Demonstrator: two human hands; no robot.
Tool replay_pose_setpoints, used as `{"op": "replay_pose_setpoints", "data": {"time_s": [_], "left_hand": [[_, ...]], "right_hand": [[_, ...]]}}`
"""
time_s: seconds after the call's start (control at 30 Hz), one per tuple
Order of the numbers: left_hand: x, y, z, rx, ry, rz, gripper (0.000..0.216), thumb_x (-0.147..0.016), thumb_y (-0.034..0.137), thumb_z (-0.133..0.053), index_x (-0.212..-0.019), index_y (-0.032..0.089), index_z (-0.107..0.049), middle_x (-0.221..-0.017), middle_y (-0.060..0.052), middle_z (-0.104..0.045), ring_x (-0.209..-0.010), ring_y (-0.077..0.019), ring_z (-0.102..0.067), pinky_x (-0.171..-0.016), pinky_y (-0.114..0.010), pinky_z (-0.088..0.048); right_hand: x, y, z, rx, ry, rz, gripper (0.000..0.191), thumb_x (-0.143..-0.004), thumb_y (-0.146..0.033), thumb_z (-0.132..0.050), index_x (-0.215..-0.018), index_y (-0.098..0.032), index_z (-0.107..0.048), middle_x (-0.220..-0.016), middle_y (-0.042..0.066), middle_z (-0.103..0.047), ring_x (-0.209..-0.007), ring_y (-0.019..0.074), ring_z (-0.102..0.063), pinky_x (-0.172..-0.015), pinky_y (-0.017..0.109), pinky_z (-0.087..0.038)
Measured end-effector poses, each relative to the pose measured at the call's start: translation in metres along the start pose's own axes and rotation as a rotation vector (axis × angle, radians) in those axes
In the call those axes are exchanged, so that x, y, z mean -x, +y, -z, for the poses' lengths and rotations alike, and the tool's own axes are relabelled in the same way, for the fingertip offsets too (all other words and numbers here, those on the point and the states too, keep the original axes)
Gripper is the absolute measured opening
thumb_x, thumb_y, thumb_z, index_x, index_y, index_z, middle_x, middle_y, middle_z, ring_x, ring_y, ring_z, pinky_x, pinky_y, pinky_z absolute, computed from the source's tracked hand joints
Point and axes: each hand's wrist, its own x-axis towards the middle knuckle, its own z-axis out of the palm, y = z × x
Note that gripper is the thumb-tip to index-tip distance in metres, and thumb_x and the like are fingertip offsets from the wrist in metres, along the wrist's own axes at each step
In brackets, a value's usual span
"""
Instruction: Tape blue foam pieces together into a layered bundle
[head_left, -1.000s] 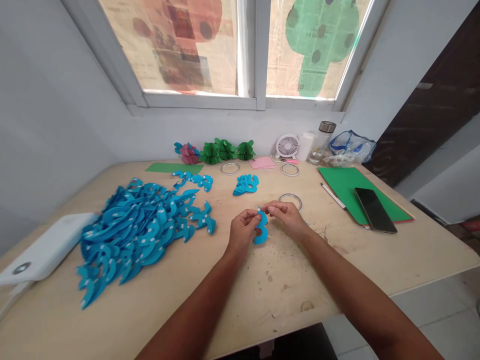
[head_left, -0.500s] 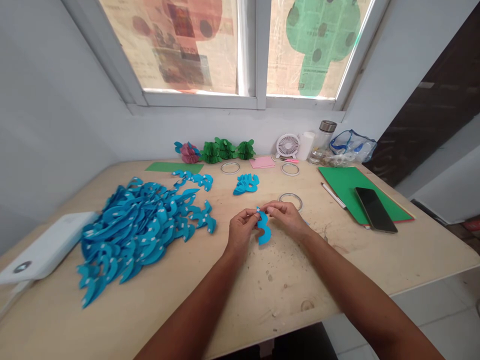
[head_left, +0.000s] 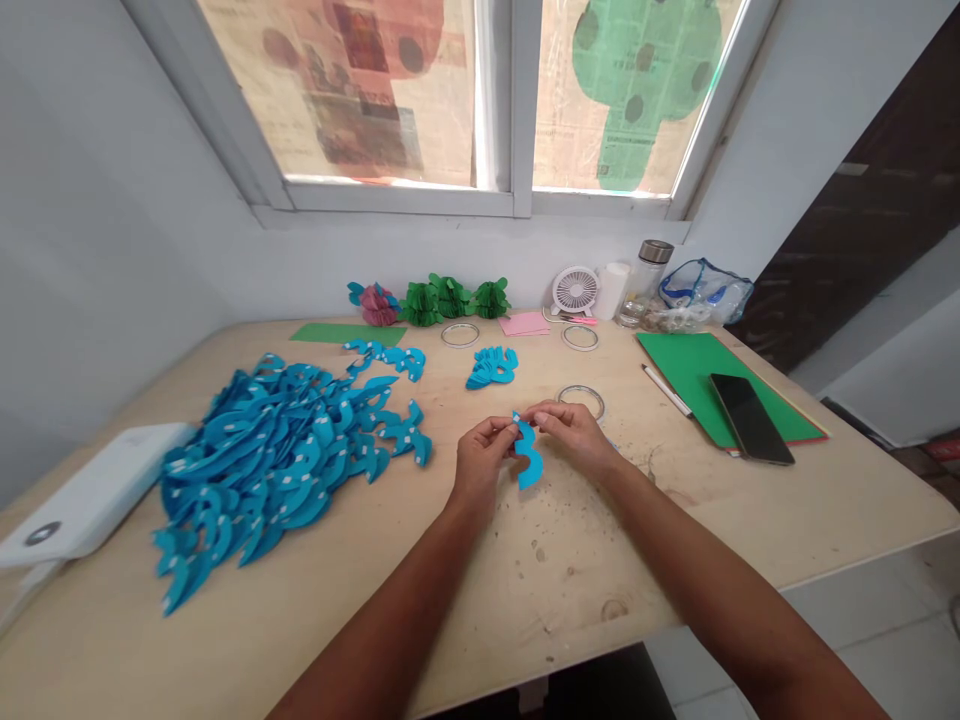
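A wavy blue paper cutout (head_left: 529, 468) with a small white square near its top hangs between my hands, above the wooden table. My left hand (head_left: 484, 455) is closed, pinching its upper left edge between thumb and fingers. From the other side, my right hand (head_left: 571, 432) is closed too, its fingertips pressed on the top of the same piece. A large heap of blue paper cutouts (head_left: 262, 440), many bearing white squares, lies to the left. Beyond my hands sits a smaller stack of blue cutouts (head_left: 493, 367). A roll of tape (head_left: 581, 390) lies just behind my right hand.
Farther back are two more tape rolls (head_left: 460, 335), pink paper (head_left: 525, 323), green paper ornaments (head_left: 451, 298) and a small fan (head_left: 575, 291). A phone (head_left: 750, 418) rests on green sheets (head_left: 686, 375) at right, near a pen (head_left: 667, 390). A white device (head_left: 97, 490) lies left.
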Motion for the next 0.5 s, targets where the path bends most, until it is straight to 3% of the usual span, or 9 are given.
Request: {"op": "replay_pose_setpoints", "data": {"time_s": [0.5], "left_hand": [[0.0008,-0.0010,0.0005,-0.014,0.014,-0.038,0.025,-0.056,0.033,-0.071,-0.073,0.014,-0.069,-0.069,-0.005,-0.063,-0.059,-0.0124,-0.053,-0.052,-0.026,-0.049]], "right_hand": [[0.0011,-0.0069,-0.0016,0.020,0.017,0.011,0.028,-0.080,-0.041,-0.055,-0.090,-0.020,-0.070,-0.095,0.006,-0.066,-0.087,0.0171,-0.058,-0.081,0.031,-0.044]]}}
